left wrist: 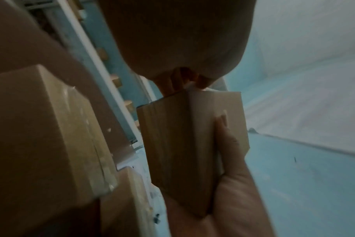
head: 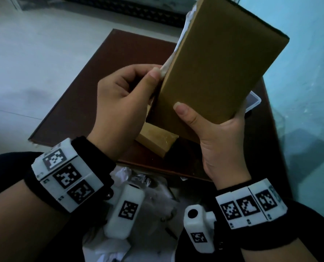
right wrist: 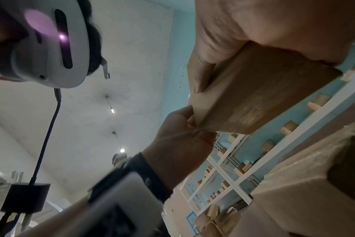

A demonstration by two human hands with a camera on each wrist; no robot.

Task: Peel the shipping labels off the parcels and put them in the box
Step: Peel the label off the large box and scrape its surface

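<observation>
A: Which step is this, in your opinion?

B: I judge it is the peeling itself. The right hand (head: 219, 140) holds the parcel (head: 214, 69) up above the table (head: 81, 103), tilted, with the thumb on the near face and the fingers curled around its lower end. The left hand (head: 123, 95) pinches the white edge of the shipping label (head: 173, 55) between thumb and curled fingers, at the left long side of the parcel.

A: Is the label already off?

B: Not yet. A white strip runs along that edge, so part is lifted, but the rest is on the face turned away from the head camera and I cannot see how much is still stuck.

A: What does the next move need?

B: I think a slow pull along the label, close to the cardboard, while the right hand keeps the parcel firm. The paper may tear if it is pulled too fast.

A: And the count?

B: 1 parcel in the hands and 1 smaller carton (head: 157, 142) lying on the table under it. The left wrist view shows 2 cartons (left wrist: 47, 128) close by, but I cannot tell whether 1 of them is the same carton. 1 clear plastic box (head: 252, 101) is at the right of the table, mostly hidden behind the parcel. In the lap lies crumpled white paper (head: 151, 190); I cannot count the pieces.
</observation>
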